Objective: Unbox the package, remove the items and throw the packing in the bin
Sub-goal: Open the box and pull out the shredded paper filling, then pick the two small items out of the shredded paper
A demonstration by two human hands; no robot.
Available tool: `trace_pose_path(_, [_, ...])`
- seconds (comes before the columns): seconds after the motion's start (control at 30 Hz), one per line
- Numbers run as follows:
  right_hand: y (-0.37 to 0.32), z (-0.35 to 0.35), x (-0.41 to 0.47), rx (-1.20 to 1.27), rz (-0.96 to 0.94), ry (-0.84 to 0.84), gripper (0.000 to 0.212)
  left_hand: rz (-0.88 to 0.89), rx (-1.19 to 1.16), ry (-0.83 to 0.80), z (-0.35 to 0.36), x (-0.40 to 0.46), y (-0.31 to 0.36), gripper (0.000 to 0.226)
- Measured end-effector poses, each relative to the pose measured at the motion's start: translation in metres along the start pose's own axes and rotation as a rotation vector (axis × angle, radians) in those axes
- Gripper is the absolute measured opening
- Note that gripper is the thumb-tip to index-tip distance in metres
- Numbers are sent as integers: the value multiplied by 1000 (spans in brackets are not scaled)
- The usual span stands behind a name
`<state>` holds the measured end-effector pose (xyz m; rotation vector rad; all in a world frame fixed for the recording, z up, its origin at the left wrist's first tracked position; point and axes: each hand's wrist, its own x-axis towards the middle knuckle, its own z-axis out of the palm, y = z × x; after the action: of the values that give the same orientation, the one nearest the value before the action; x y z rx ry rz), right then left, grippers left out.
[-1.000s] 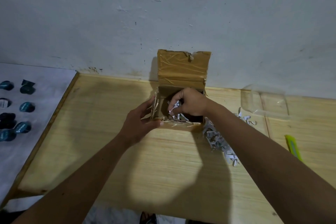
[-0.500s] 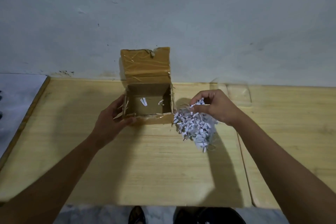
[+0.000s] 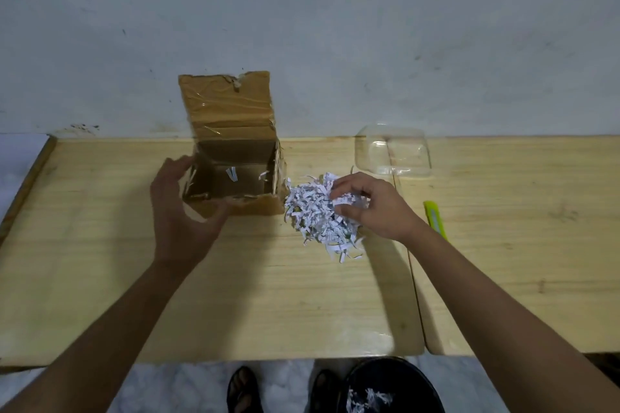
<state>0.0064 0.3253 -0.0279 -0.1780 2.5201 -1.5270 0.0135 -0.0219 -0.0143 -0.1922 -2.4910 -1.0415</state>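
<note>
Currently, I read the task as past its midpoint. My left hand (image 3: 183,208) hovers beside the near-left corner of the cardboard box (image 3: 235,178), fingers spread and relaxed, gripping nothing; whether it touches the box wall I cannot tell. My right hand (image 3: 372,208) rests on the heap of shredded paper (image 3: 315,214), its fingers curled into the strips and pinching a tuft of them. The heap lies on the counter (image 3: 302,295), just beside the right wall of the box.

The box stands upright with its taped flap (image 3: 226,104) raised against the wall behind. Its interior shows bare cardboard apart from a few stray strips (image 3: 231,174), so I judge the emptying nearly finished. A clear plastic container (image 3: 392,154) sits on the counter behind the heap, presumably the removed item, though I cannot confirm this. A yellow-green cutter (image 3: 434,220) lies to the right of my right wrist.

Below the counter edge a dark bin (image 3: 392,386) stands on the floor, already holding some shredded paper. Remaining, in my judgement: gather the heap, carry it down to the bin, clear the stray strips, and discard the box itself. Loose strips may scatter during the carry.
</note>
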Motion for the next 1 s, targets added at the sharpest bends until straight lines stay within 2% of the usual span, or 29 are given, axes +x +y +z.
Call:
trace_pose_path(0.1, [5,-7,-3,16,-3,-16,31,244,-15,-89,26,-6,49,68])
trace_pose_path(0.23, [11,-11,-10,-16,4,-22,51,417,-128,-393,69,-16,80,69])
trace_pose_path(0.3, [13,-11,-14,-76,-27,-43,66,414,-143,-570,88,-19,79,83])
trace_pose_path(0.37, [17,-10,-16,-170,-65,-93,81,313,-133,-734,103,-19,73,103])
trace_pose_path(0.43, [24,-7,-16,-242,-62,-145,93,236,-119,-811,115,-17,66,119])
trace_pose_path(0.57, [39,-1,-14,-344,-59,-175,108,174,-83,-840,131,-16,51,129])
trace_pose_path(0.7, [47,4,-11,-392,-93,-120,108,128,-76,-808,137,-15,43,119])
trace_pose_path(0.87, [44,8,-5,-326,-190,-24,80,120,-98,-710,138,-12,46,85])
trace_pose_path(1.0, [42,8,-2,-246,-124,1,59,108,-160,-614,139,-7,46,52])
